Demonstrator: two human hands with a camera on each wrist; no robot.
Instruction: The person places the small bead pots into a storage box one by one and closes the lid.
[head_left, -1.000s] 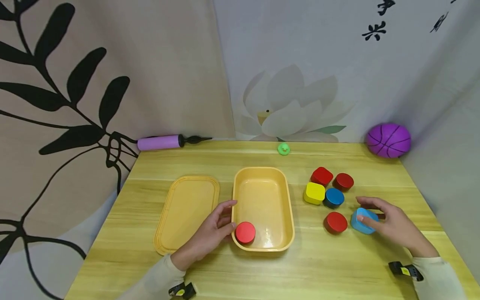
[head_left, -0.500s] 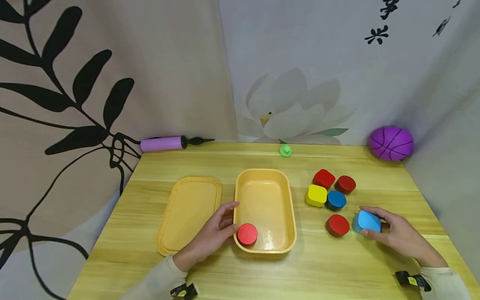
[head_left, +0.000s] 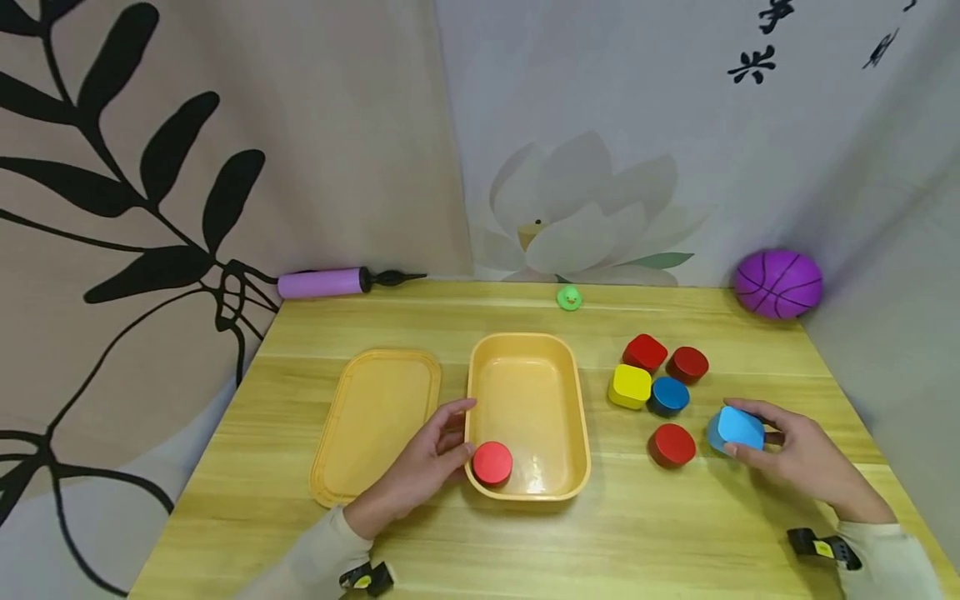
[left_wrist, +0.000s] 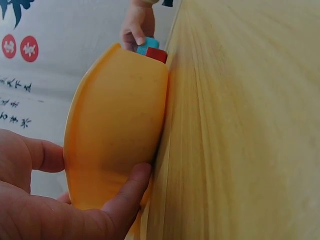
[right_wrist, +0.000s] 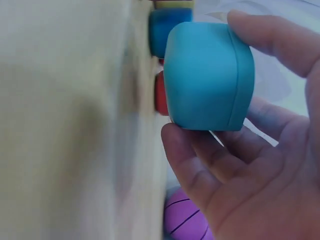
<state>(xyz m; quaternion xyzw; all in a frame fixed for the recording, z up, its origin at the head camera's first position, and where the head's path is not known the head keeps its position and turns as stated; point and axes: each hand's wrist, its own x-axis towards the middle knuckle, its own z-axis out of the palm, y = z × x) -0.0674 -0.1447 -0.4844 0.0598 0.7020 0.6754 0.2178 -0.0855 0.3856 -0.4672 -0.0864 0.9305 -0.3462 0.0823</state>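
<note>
My right hand (head_left: pixel 806 458) pinches a light blue block (head_left: pixel 737 428) between thumb and fingers, at the right of the table. In the right wrist view the block (right_wrist: pixel 207 77) has rounded sides and appears just off the wood. My left hand (head_left: pixel 420 467) touches the left side of an open yellow box (head_left: pixel 581 417). The left wrist view shows its thumb against the box wall (left_wrist: pixel 120 110) and a finger at the rim. A red round block (head_left: pixel 492 463) lies in the box's near left corner. Another red round block (head_left: pixel 671 446) stands left of the held one.
A yellow lid (head_left: pixel 378 425) lies left of the box. Beyond the right hand are yellow (head_left: pixel 630 387), blue (head_left: pixel 669 396) and red blocks (head_left: pixel 645 352). Along the back are a purple pump (head_left: pixel 322 283), a green duck (head_left: pixel 569 297) and a purple ball (head_left: pixel 778 283).
My right hand has raised the light blue block a little and shifted it slightly right, turning it. My left hand keeps its place at the box.
</note>
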